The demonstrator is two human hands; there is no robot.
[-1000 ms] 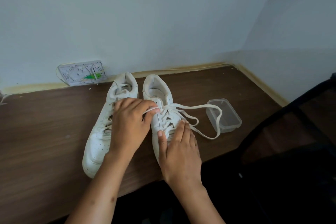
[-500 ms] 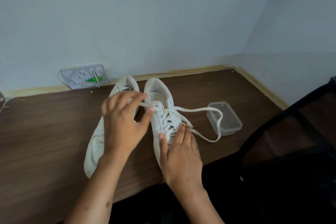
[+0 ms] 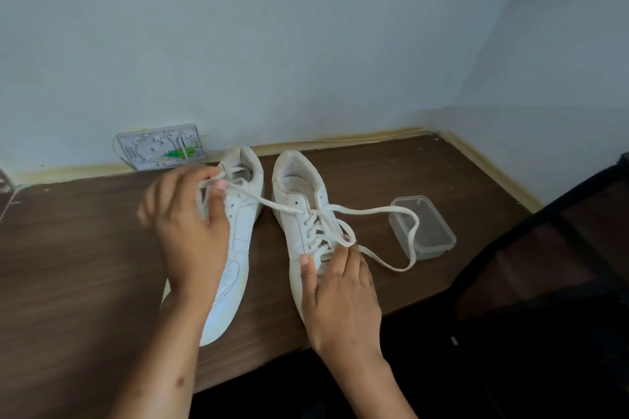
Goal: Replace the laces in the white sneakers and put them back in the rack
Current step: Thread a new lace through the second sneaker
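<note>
Two white sneakers lie side by side on the brown table (image 3: 75, 258), heels toward the wall. My left hand (image 3: 185, 221) hovers over the left sneaker (image 3: 238, 248) and pinches one end of a white lace (image 3: 272, 204), which runs taut to an upper eyelet of the right sneaker (image 3: 299, 214). My right hand (image 3: 338, 286) rests flat on the right sneaker's toe and lower lacing, fingers straight. The lace's other end loops loosely to the right across the table and over a clear container.
A clear plastic container (image 3: 423, 226) stands right of the sneakers. A white wall plate with exposed wiring (image 3: 161, 146) sits at the wall behind them. A dark chair (image 3: 544, 265) fills the lower right beside the table's front edge.
My left hand has pulled the lace end up and to the left, away from the right sneaker, drawing it taut. My right hand has stayed pressed on the right sneaker.
</note>
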